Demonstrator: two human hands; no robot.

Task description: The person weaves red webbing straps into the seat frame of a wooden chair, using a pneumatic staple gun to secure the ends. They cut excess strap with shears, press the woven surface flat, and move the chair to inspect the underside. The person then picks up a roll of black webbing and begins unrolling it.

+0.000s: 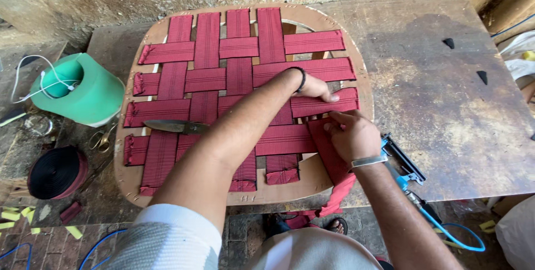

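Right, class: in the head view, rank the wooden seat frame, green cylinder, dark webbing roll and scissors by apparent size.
1. wooden seat frame
2. green cylinder
3. dark webbing roll
4. scissors
The roll lies nearer the camera, so its gap to the cylinder is unsure.

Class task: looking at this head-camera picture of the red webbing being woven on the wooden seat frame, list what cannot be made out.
- Left hand fingertips: tucked under a red webbing strap.
- End of the loose strap under the right hand: hangs below the wooden seat frame.
- Blue stapler: partly behind the right forearm.
- Green spool contents: too dark.
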